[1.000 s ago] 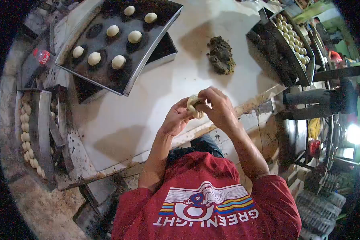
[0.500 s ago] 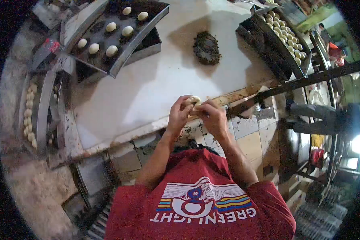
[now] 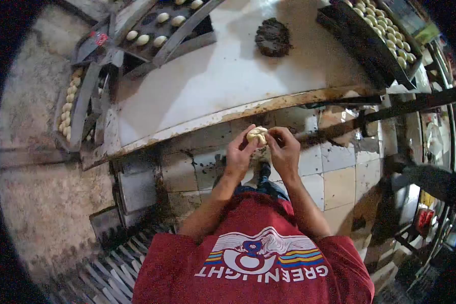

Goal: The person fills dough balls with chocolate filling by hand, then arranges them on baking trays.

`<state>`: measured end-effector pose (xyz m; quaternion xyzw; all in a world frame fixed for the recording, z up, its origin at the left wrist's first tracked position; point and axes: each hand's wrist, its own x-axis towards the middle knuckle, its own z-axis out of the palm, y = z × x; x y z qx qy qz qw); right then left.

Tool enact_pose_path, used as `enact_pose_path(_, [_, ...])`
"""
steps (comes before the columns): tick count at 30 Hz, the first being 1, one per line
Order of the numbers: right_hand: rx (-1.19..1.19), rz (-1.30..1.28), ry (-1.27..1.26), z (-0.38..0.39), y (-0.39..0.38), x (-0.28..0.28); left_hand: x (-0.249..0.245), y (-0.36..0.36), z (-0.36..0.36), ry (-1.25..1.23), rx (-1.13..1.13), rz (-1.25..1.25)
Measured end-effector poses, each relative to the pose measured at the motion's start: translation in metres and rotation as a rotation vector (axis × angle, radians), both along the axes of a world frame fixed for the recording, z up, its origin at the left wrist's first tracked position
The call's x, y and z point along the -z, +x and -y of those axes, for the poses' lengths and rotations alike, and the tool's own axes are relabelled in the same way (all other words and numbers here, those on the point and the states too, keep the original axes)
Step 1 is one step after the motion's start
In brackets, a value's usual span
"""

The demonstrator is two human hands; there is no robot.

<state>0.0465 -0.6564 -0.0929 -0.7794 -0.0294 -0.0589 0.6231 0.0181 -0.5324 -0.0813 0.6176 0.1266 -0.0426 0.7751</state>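
Note:
A small pale piece of dough [image 3: 257, 135] with gathered, pleated folds on top is held in front of the table edge, above the tiled floor. My left hand [image 3: 241, 154] cups it from the left, thumb on its near side. On the other side, my right hand [image 3: 284, 148] pinches the dough's right edge between thumb and fingertips. Both hands are closed on the same piece. On the white tabletop [image 3: 207, 86] beyond them lies a dark, crumbly mound of paste [image 3: 272, 38].
A dark metal tray [image 3: 175, 43] with spaced dough balls stands at the back left. Another tray [image 3: 362, 53], full of dough balls, is at the back right. More dough balls [image 3: 68, 106] lie far left. A dark bar [image 3: 390, 112] crosses at right.
Both hands have drawn back from the table edge with the dough, whose pleated top now faces up. The view has shifted, so the table and trays sit higher in the frame.

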Motion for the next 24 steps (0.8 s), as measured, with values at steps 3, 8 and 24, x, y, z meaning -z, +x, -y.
enact_pose_path(3, [-0.083, 0.082, -0.141, -0.024, -0.016, -0.021, 0.021, -0.004, -0.01, -0.065, -0.195, 0.023])
enact_pose_path(8, [-0.399, 0.25, -0.305, -0.058, -0.007, -0.026, 0.04, -0.021, -0.054, -0.082, -0.164, 0.237])
enact_pose_path(24, [-0.458, -0.141, 0.043, -0.254, 0.004, 0.02, 0.029, -0.029, -0.191, -0.037, -0.331, 0.255])
